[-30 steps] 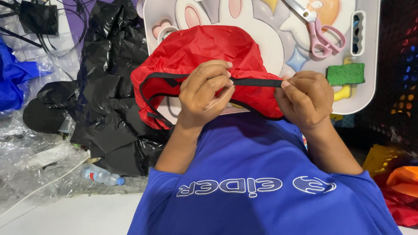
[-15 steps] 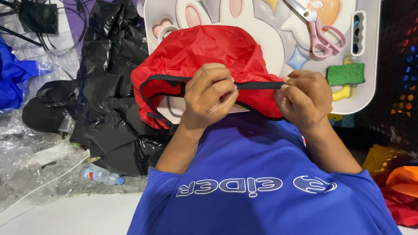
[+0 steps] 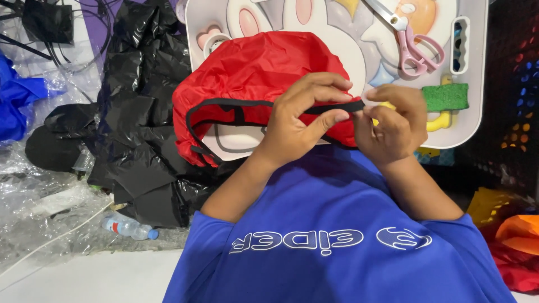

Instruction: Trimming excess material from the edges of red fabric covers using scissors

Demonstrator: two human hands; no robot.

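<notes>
Two hands' fingers (image 3: pixel 328 115) pinching red cover's (image 3: pixel 252 70) black trim (image 3: pixel 331 108)

Between the left hand (image 3: pixel 297 120) and right hand (image 3: pixel 390 126) runs the strap (image 3: pixel 331 108); the fabric cover (image 3: pixel 252 73) lies behind them on the tray (image 3: pixel 477 67), scissors (image 3: pixel 412 42) behind the right hand, bottle (image 3: pixel 129 228) far left.

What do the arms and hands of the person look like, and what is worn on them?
Both arms are bare from the elbow down, with no sleeves over the forearms. The left hand and the right hand wear no gloves, and no rings, watch or bracelet can be seen. The nails are short and unpainted. No marks or bandages show on either hand.
</notes>
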